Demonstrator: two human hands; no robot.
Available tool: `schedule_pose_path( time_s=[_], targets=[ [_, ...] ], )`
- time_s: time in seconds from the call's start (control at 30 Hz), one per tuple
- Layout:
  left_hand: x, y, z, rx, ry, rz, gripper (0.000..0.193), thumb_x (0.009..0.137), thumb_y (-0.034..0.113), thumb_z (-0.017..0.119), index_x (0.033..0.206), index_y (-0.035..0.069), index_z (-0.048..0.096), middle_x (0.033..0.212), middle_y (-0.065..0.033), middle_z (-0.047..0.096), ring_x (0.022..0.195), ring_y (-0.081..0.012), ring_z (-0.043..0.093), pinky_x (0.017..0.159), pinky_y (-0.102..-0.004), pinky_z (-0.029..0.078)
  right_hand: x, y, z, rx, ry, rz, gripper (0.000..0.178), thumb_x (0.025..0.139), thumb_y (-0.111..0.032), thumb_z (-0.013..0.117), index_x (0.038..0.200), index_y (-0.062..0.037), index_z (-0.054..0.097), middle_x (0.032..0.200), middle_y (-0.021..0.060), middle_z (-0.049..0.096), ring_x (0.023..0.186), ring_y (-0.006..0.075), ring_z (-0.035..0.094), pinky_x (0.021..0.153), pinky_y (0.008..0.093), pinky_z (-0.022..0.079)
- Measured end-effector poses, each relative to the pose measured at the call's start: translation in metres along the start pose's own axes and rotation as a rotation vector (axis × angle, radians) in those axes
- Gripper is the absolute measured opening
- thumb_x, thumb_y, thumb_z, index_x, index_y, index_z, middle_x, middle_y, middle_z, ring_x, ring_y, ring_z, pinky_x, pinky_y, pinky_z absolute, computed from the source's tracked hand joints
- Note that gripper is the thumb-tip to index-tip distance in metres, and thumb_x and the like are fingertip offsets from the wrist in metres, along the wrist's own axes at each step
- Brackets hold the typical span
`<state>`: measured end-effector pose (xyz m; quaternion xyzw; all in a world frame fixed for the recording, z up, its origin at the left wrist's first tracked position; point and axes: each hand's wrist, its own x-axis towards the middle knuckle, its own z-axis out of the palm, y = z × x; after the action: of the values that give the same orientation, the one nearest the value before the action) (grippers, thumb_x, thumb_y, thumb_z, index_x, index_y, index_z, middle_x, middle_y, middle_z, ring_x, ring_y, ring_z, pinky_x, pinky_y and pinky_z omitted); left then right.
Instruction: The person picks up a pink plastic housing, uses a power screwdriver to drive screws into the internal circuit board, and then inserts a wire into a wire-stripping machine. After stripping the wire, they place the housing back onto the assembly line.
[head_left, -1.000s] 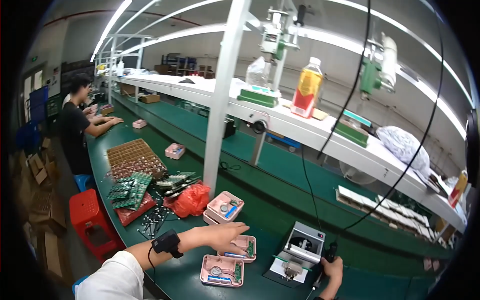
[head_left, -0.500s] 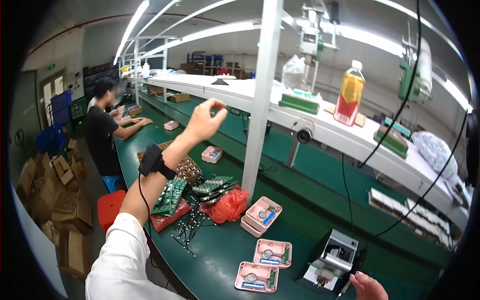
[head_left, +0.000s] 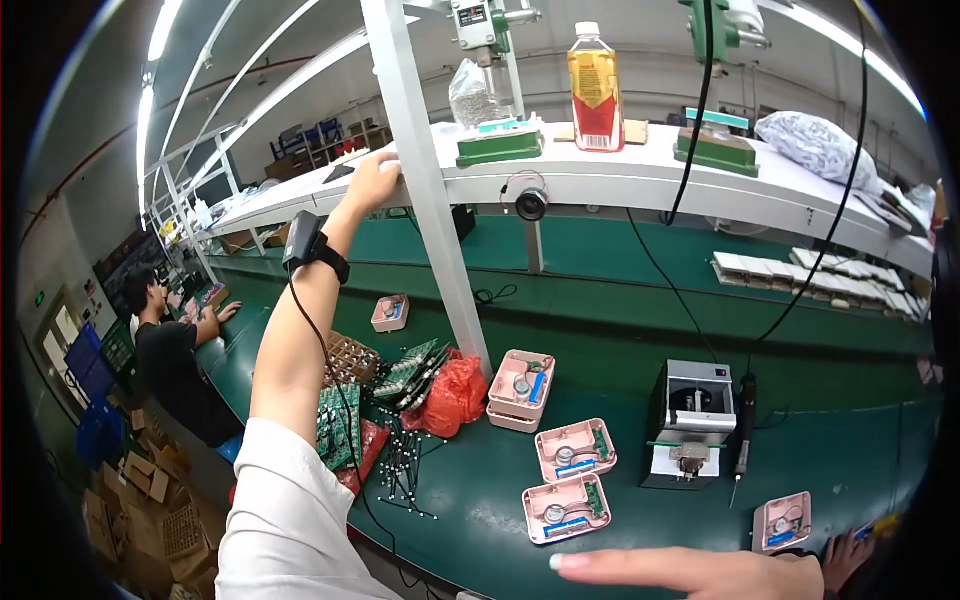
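My left hand (head_left: 374, 184) reaches up to the edge of the white upper shelf (head_left: 300, 203), right beside the grey post (head_left: 425, 170). Its fingertips are hard to make out there, and whether it grips anything does not show. A black device is strapped to that wrist (head_left: 312, 248). Low in front, my right hand (head_left: 690, 572) points left with its index finger stretched out, holding nothing visible. Just beyond that finger lies an open pink case (head_left: 567, 510) with a blue cylinder, a round part and a green board inside. A second such case (head_left: 577, 452) touches it.
Stacked pink cases (head_left: 521, 390) stand near the post. A red plastic bag (head_left: 452, 397), green circuit boards (head_left: 340, 425) and loose black leads (head_left: 403, 470) lie left. A black-and-silver machine (head_left: 690, 425) stands right, beside another person's hand (head_left: 846, 558). A bottle (head_left: 596, 95) stands on the shelf.
The view has swung to the right. My left hand has gone from mid-air to the shelf edge by the post. My right hand has come further into view, its index finger stretched left.
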<state>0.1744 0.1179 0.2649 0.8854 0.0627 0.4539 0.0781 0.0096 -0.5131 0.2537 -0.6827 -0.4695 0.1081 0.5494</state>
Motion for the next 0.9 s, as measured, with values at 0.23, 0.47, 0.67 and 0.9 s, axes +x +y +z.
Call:
schedule_pose_path(
  time_s=[0.23,0.47,0.67,0.9],
  targets=[
    [-0.008,0.024,0.029,0.005,0.087,-0.128,0.037,0.091,0.03,0.055,0.109,0.003,0.073,0.107,-0.0236,0.072,0.108,-0.0422,0.066,0.096,-0.0465,0.051,0.042,-0.025,-0.015,-0.323,-0.423,0.153,0.027,0.097,-0.02,0.065,0.123,-0.0156,0.072,0.135,0.004,0.065,0.125,0.0247,0.061,0.106,0.039,0.048],
    [0.017,-0.006,-0.004,-0.012,0.005,-0.216,0.039,0.083,0.027,0.064,0.111,0.002,0.075,0.104,-0.0239,0.074,0.104,-0.0362,0.07,0.096,-0.0411,0.052,0.017,-0.002,-0.022,-0.429,-0.365,0.233,0.029,0.096,-0.019,0.066,0.124,-0.0153,0.071,0.134,0.0041,0.066,0.123,0.0238,0.062,0.105,0.0382,0.048],
    [0.027,0.027,0.002,-0.069,-0.012,-0.418,0.023,0.079,0.017,0.066,0.091,0.003,0.081,0.088,-0.0212,0.076,0.087,-0.0311,0.075,0.087,-0.0362,0.057,0.001,0.053,-0.037,-0.439,-0.197,0.166,0.029,0.094,-0.015,0.066,0.123,-0.0106,0.07,0.126,0.0063,0.068,0.115,0.0213,0.064,0.099,0.0353,0.05],
    [0.036,0.039,0.003,-0.056,-0.128,-0.469,0.066,0.072,0.027,0.078,0.134,0.009,0.065,0.131,-0.0188,0.067,0.124,-0.032,0.063,0.107,-0.0394,0.048,0.023,0.111,-0.046,-0.457,-0.021,0.021,0.029,0.092,-0.009,0.067,0.121,-0.0052,0.068,0.116,0.0089,0.07,0.106,0.0183,0.066,0.092,0.032,0.051]
  ],
)
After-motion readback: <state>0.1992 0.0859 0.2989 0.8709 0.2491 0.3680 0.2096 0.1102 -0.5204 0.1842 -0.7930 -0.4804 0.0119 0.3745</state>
